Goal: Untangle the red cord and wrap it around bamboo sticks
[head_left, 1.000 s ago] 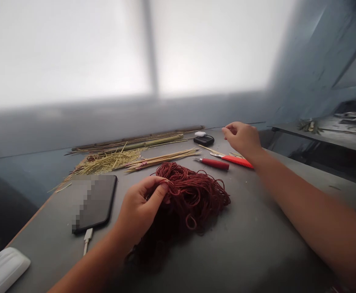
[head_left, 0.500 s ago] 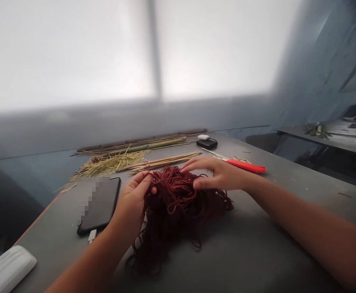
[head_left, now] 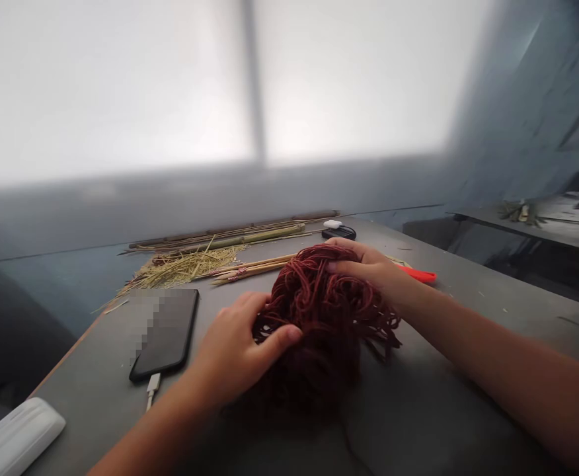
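Observation:
A tangled bundle of dark red yarn (head_left: 314, 297) is held up over the grey table, its lower loops falling into shadow. My right hand (head_left: 366, 264) grips the top right of the bundle, thumb in front and fingers behind. On the left side, my left hand (head_left: 242, 347) wraps the yarn with its thumb stretched across the front; its fingertips are hidden behind the strands. Just beyond the bundle lie several thin pointed sticks (head_left: 254, 270), some with reddish thread wound on them. A red-handled tool (head_left: 421, 274) shows partly behind my right wrist.
A black phone (head_left: 178, 337) with a white cable (head_left: 153, 383) lies left of my left hand. A white case-like object (head_left: 26, 430) sits at the near left. Farther back are straw-coloured shavings (head_left: 190, 264), a green stalk (head_left: 250, 236) and a small black device (head_left: 339, 233).
My right hand has closed on the top of the yarn, and the bundle has been lifted and shifted right. My left hand has changed from a pinch to a wider hold lower down.

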Motion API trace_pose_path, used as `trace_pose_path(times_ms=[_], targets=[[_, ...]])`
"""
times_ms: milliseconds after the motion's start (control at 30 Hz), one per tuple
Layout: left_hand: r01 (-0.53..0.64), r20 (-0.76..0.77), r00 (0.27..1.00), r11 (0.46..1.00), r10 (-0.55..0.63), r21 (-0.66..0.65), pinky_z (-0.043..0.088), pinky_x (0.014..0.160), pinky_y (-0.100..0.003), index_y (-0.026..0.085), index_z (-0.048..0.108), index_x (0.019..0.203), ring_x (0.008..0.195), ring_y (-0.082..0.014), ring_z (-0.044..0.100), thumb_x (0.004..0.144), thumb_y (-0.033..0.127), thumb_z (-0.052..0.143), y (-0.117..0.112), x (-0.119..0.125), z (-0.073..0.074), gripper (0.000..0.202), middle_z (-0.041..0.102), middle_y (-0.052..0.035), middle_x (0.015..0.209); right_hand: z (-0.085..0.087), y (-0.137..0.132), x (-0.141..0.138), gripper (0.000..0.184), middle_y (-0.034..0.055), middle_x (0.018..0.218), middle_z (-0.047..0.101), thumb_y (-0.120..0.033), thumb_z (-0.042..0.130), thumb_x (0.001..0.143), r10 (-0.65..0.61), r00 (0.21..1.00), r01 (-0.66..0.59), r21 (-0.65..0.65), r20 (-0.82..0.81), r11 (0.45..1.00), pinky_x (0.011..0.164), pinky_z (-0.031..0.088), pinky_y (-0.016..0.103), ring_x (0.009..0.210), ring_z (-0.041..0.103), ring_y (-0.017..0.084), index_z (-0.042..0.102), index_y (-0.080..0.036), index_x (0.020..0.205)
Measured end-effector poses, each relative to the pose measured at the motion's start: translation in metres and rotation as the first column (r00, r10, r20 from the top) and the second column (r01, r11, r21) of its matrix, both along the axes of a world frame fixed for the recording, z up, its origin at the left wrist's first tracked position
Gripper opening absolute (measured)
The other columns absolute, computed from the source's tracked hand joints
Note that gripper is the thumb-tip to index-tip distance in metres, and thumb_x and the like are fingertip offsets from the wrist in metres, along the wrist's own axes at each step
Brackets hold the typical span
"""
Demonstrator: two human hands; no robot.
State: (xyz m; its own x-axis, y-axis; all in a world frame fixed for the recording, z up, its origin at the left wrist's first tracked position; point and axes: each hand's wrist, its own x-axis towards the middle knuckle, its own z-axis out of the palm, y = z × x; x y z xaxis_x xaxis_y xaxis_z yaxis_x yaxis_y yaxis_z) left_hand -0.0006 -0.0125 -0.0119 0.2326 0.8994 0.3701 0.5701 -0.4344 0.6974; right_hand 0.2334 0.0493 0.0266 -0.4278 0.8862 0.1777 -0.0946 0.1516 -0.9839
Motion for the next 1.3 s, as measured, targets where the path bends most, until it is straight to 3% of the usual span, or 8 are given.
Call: trace_pose_path(times_ms=[100,200,333,467,633,833,1100,1300], targets=[[0.146,0.051,0.988,0.987,-0.143,-0.073,0.045,0.104,-0.049,0.025,0.056,0.134,0.125,-0.0355,0.055,0.073,0.049,0.078,-0.005,0.007,-0.003,0.069,0.061,-0.0110,0.134,0.001,-0.008,-0.008,0.024,0.0024,0.096,0.073,-0.033,0.076,0.078,-0.035,0.992,0.018,-0.135,-0.120,0.991,0.077,0.058,0.029,0.084,0.070,0.017,0.070,-0.024,0.099],[0.249,0.249,0.942,0.966,-0.224,-0.072,0.044,0.108,-0.045,0.026,0.050,0.138,0.131,-0.0326,0.052,0.070,0.037,0.082,-0.006,0.017,-0.005,0.076,0.056,-0.0096,0.142,-0.003,-0.014,-0.013,0.029,0.0044,0.106,0.074,-0.035,0.076,0.079,0.019,0.991,-0.041,-0.172,-0.129,0.984,0.087,0.058,0.035,0.093,0.071,0.022,0.069,-0.026,0.106],[0.075,0.421,0.906,0.995,-0.043,-0.059,0.049,0.102,-0.044,0.021,0.061,0.125,0.116,-0.0289,0.063,0.078,0.025,0.069,0.000,0.023,-0.007,0.048,0.067,-0.0100,0.128,-0.009,-0.018,-0.010,0.070,0.0086,0.135,0.062,-0.038,0.082,0.073,0.232,0.972,-0.234,-0.084,-0.037,0.969,0.103,0.050,0.042,0.119,0.063,0.027,0.052,-0.027,0.136],[-0.021,0.558,0.821,0.984,0.119,-0.178,0.053,0.096,-0.044,0.018,0.070,0.105,0.109,-0.0311,0.067,0.069,0.025,0.073,0.005,0.019,-0.004,0.037,0.076,-0.0076,0.107,-0.014,-0.015,-0.008,0.105,0.0101,0.152,0.046,-0.022,0.089,0.064,0.247,0.956,-0.264,0.094,0.160,0.960,0.112,0.043,0.041,0.133,0.052,0.025,0.031,-0.028,0.151],[0.019,0.623,0.740,0.917,0.255,-0.398,0.059,0.081,-0.044,0.018,0.069,0.098,0.095,-0.0321,0.072,0.074,0.032,0.064,0.007,0.018,-0.001,0.029,0.077,-0.0080,0.090,-0.014,-0.005,-0.012,0.045,0.0059,0.119,0.071,-0.013,0.071,0.078,0.093,0.995,-0.092,-0.053,0.022,0.994,0.080,0.059,0.025,0.096,0.072,0.017,0.062,-0.022,0.121],[-0.338,0.395,0.857,0.940,0.330,-0.053,0.038,0.112,-0.054,0.021,0.054,0.126,0.134,-0.0308,0.049,0.077,0.020,0.059,0.008,0.011,-0.010,0.049,0.058,-0.0129,0.137,-0.006,-0.006,-0.017,0.016,0.0036,0.092,0.076,-0.013,0.065,0.088,-0.098,0.994,0.080,-0.327,-0.039,0.942,0.066,0.059,0.019,0.073,0.072,0.011,0.067,-0.019,0.102],[-0.053,0.129,0.992,0.909,-0.001,0.413,0.048,0.103,-0.035,0.027,0.062,0.117,0.118,-0.0200,0.059,0.089,0.022,0.064,-0.007,0.018,-0.008,0.028,0.063,-0.0052,0.122,-0.015,-0.015,-0.029,0.018,0.0045,0.087,0.075,-0.018,0.053,0.098,0.010,0.999,-0.020,-0.372,-0.030,0.928,0.066,0.057,0.022,0.075,0.071,0.014,0.068,-0.018,0.107],[0.016,0.096,0.994,0.932,-0.054,0.362,0.053,0.092,-0.029,0.028,0.072,0.103,0.104,-0.0175,0.065,0.082,0.012,0.068,-0.004,0.017,-0.007,0.027,0.068,-0.0022,0.110,-0.022,-0.017,-0.025,0.022,0.0045,0.102,0.073,-0.022,0.053,0.097,0.177,0.984,-0.167,-0.315,0.003,0.934,0.077,0.055,0.024,0.089,0.070,0.015,0.064,-0.020,0.115]])
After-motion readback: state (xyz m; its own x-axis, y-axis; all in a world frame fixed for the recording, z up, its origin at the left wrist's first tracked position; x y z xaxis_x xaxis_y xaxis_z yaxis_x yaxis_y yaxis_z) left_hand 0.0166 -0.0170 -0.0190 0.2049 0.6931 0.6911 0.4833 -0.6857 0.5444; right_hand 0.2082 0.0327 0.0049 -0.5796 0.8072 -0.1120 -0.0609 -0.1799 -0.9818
